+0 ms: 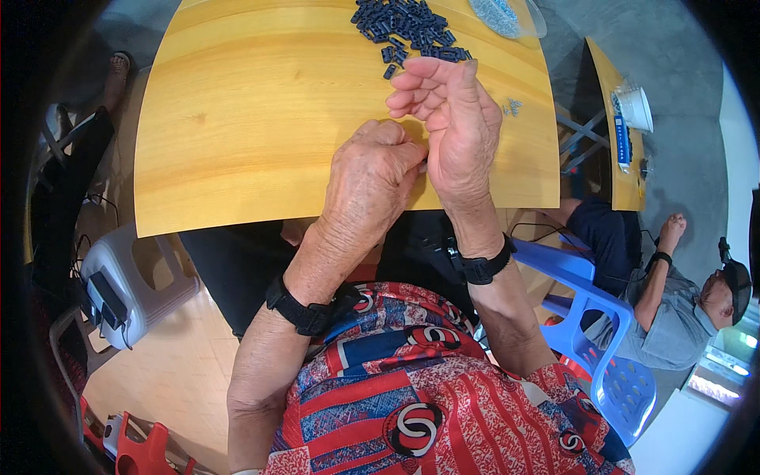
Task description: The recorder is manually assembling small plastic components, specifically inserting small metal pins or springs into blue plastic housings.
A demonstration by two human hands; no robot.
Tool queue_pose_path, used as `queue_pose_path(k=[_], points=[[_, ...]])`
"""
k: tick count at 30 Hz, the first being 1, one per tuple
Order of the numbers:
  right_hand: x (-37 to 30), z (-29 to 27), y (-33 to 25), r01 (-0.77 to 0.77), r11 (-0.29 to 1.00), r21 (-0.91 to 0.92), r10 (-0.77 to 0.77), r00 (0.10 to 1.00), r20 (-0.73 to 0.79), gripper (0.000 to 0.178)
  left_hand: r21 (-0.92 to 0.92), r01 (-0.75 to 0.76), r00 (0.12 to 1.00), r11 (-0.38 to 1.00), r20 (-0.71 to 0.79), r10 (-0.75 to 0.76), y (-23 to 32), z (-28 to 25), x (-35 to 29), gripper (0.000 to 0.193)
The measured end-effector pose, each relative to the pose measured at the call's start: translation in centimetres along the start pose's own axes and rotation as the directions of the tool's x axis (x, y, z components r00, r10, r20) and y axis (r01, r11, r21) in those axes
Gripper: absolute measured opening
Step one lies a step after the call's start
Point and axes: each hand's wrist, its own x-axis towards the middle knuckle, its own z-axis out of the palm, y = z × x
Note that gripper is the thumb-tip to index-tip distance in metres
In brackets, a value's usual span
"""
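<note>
We can't tell the grip of our left hand below the pile; our right hand, loosely released, could scatter it by swinging.

Dark plastic parts: small, loose, jumbled pile. Silvery pieces: tiny, scattered, right of pile, nearer. Clear dish: holds silvery bits, right of pile.

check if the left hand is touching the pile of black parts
Apart: the head view shows yellow tabletop between the left hand and the pile of black parts.
</note>
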Motion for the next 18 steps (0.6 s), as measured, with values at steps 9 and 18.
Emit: queue_pose_path(k=[9, 18], points=[[-0.4, 0.8, 0.3, 0.039, 0.995, -0.087, -0.035, 0.998, 0.045, 0.050, 0.059, -0.022, 0.999, 0.998, -0.033, 0.024, 0.1, -0.5, -0.7, 0.018], [-0.6, 1.8, 0.3, -0.010, 0.993, -0.117, 0.015, 0.999, 0.043, 0.049, 0.088, -0.018, 0.996, 0.996, -0.090, 0.026, -0.1, -0.5, -1.1, 0.010]])
